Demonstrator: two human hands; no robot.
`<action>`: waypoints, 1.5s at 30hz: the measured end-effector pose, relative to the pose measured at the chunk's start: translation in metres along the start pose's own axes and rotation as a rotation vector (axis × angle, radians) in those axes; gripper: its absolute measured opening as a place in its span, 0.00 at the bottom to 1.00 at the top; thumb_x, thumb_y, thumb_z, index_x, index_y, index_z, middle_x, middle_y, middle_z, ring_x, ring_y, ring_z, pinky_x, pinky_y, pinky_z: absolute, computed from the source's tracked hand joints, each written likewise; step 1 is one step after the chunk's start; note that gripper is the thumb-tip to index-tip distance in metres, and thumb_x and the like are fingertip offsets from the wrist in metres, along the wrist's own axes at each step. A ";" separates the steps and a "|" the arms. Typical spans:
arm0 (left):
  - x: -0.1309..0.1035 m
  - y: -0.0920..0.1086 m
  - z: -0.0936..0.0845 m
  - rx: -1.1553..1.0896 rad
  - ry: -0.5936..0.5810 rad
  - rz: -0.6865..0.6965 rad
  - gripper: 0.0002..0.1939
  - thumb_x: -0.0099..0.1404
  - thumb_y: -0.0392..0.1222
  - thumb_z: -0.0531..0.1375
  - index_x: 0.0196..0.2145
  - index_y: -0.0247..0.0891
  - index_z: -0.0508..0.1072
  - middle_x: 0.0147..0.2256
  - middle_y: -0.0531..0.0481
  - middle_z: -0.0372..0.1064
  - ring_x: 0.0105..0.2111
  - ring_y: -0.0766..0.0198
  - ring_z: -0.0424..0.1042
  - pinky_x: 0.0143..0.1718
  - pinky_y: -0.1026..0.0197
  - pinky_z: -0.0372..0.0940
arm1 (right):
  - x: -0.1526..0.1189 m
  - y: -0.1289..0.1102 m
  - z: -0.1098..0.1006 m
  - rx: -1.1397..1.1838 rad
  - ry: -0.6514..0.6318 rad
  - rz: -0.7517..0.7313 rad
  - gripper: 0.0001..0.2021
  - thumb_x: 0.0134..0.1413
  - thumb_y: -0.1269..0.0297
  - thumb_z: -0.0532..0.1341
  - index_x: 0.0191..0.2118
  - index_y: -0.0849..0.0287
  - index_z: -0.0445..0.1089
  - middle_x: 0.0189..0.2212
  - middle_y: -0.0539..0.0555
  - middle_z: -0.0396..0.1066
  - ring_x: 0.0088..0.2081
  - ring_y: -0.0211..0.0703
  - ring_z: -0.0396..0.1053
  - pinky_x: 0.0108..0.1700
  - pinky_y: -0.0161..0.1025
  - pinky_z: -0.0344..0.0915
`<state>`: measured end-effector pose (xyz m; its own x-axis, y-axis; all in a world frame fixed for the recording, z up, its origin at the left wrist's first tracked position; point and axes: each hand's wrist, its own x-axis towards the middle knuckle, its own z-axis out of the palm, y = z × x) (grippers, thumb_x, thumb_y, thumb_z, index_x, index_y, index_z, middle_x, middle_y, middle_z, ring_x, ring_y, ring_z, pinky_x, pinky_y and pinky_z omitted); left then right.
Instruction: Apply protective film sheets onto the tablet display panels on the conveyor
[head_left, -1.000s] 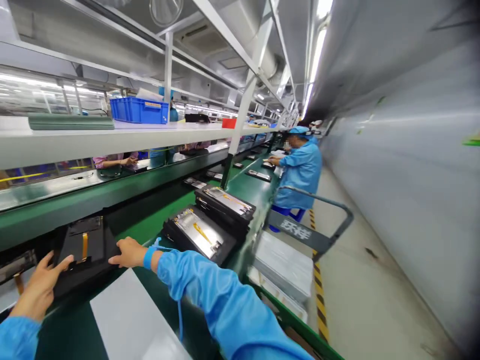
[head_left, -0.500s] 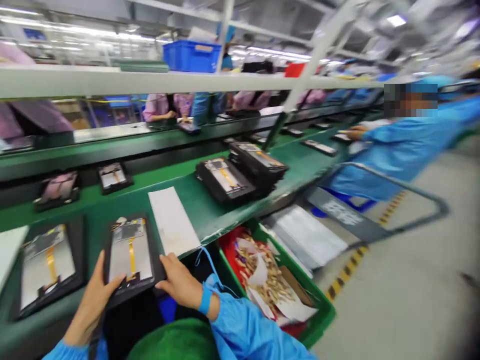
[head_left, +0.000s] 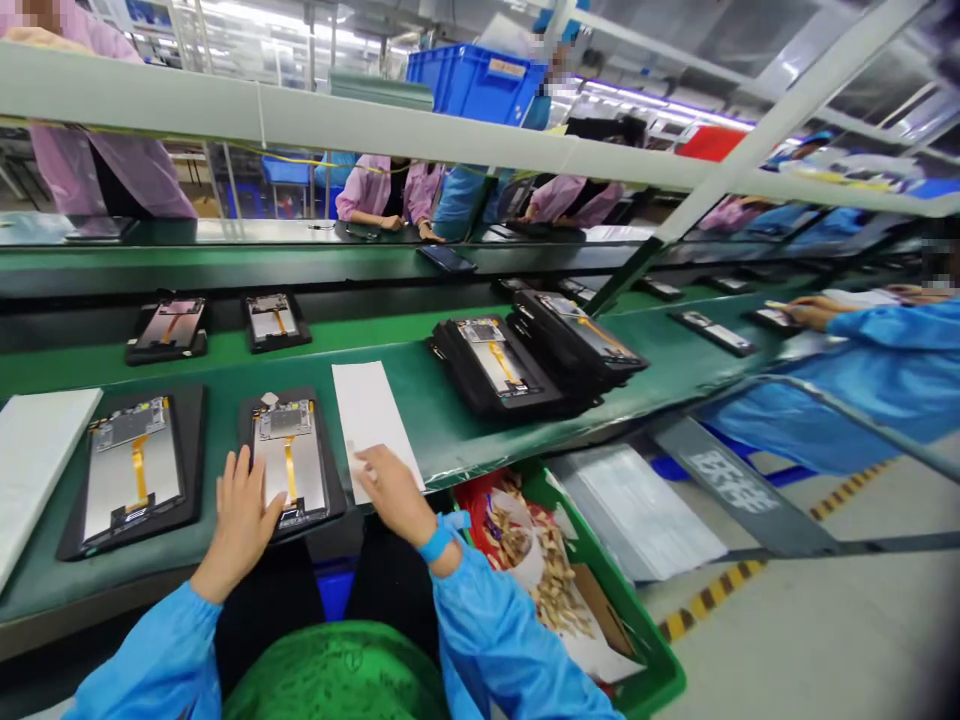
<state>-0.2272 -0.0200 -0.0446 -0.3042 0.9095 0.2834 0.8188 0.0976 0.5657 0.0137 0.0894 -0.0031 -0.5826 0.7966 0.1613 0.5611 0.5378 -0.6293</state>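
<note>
An opened tablet-like device (head_left: 309, 455) with an orange ribbon lies on a black tray at the green bench's front edge. My left hand (head_left: 244, 515) rests on its lower left part, fingers spread. To the right, my right hand (head_left: 397, 495) is over the lower end of a white sheet (head_left: 375, 410), its fingers bent together at the paper; whether it pinches anything is too small to tell. A second such device (head_left: 135, 470) lies on a black tray at the left.
Stacked black trays with devices (head_left: 499, 365) stand right of the sheet. A green bin (head_left: 660, 665) of scraps sits below the bench edge. White sheets (head_left: 37, 440) lie far left. A co-worker's blue sleeve (head_left: 900, 325) is at the right.
My right hand has left the device's right edge and moved to the white sheet. My left hand has shifted from the device's left edge onto its lower left. The camera view has turned.
</note>
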 end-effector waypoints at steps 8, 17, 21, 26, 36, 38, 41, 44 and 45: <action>0.009 0.090 0.031 0.189 -0.267 0.612 0.22 0.71 0.34 0.50 0.60 0.36 0.67 0.62 0.40 0.65 0.64 0.50 0.60 0.68 0.37 0.47 | 0.051 0.032 0.009 -0.147 -0.076 0.111 0.11 0.61 0.74 0.61 0.48 0.61 0.70 0.44 0.57 0.68 0.48 0.46 0.68 0.53 0.42 0.65; 0.010 0.084 0.049 0.203 -0.297 0.613 0.22 0.71 0.42 0.53 0.60 0.36 0.68 0.60 0.37 0.66 0.64 0.50 0.60 0.68 0.36 0.45 | 0.051 0.027 0.017 -0.161 -0.053 0.153 0.07 0.59 0.76 0.59 0.42 0.59 0.69 0.42 0.56 0.67 0.46 0.47 0.64 0.52 0.44 0.63; 0.010 0.086 0.048 0.210 -0.317 0.603 0.22 0.71 0.42 0.54 0.60 0.35 0.68 0.61 0.38 0.66 0.64 0.50 0.60 0.69 0.38 0.45 | 0.044 0.024 0.016 -0.120 -0.024 0.123 0.10 0.58 0.78 0.59 0.42 0.58 0.67 0.42 0.55 0.67 0.46 0.46 0.64 0.51 0.42 0.64; 0.011 0.088 0.049 0.206 -0.325 0.598 0.22 0.71 0.43 0.54 0.60 0.34 0.68 0.62 0.37 0.64 0.65 0.50 0.58 0.69 0.38 0.45 | 0.036 0.025 0.020 -0.038 0.054 0.021 0.08 0.58 0.77 0.58 0.39 0.57 0.66 0.41 0.54 0.67 0.46 0.47 0.64 0.51 0.43 0.64; 0.009 0.085 0.051 0.245 -0.311 0.607 0.22 0.73 0.44 0.51 0.60 0.33 0.67 0.62 0.36 0.64 0.65 0.51 0.59 0.69 0.38 0.45 | 0.044 0.031 0.011 0.158 0.205 0.064 0.01 0.62 0.67 0.57 0.38 0.56 0.66 0.34 0.51 0.71 0.37 0.42 0.69 0.43 0.40 0.65; 0.009 0.085 0.053 0.243 -0.310 0.602 0.22 0.73 0.43 0.52 0.61 0.32 0.66 0.63 0.36 0.63 0.65 0.51 0.60 0.69 0.38 0.46 | 0.052 0.024 0.002 0.260 0.291 0.062 0.02 0.61 0.64 0.59 0.38 0.56 0.67 0.33 0.51 0.72 0.36 0.42 0.70 0.43 0.41 0.65; 0.010 0.088 0.052 0.220 -0.315 0.585 0.21 0.72 0.43 0.53 0.59 0.32 0.68 0.62 0.36 0.65 0.64 0.50 0.61 0.68 0.37 0.47 | 0.070 0.011 -0.004 0.465 0.287 0.052 0.06 0.59 0.61 0.62 0.38 0.56 0.67 0.33 0.51 0.72 0.36 0.42 0.71 0.42 0.40 0.66; 0.009 0.089 0.038 0.150 -0.285 0.603 0.20 0.72 0.41 0.54 0.59 0.33 0.68 0.61 0.38 0.65 0.64 0.50 0.60 0.68 0.38 0.49 | 0.093 -0.005 0.009 0.611 0.125 0.051 0.09 0.55 0.60 0.65 0.39 0.56 0.67 0.32 0.50 0.72 0.35 0.41 0.71 0.40 0.39 0.66; 0.008 0.087 0.030 0.124 -0.263 0.603 0.20 0.72 0.40 0.53 0.59 0.34 0.68 0.61 0.39 0.65 0.65 0.51 0.59 0.68 0.39 0.49 | 0.100 -0.010 0.017 0.631 0.069 0.052 0.10 0.54 0.60 0.65 0.39 0.56 0.67 0.32 0.49 0.71 0.35 0.40 0.70 0.39 0.39 0.67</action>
<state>-0.1438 0.0073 -0.0162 0.3398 0.8861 0.3152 0.8632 -0.4269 0.2696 -0.0601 0.1585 0.0065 -0.5132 0.8445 0.1535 0.1207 0.2481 -0.9612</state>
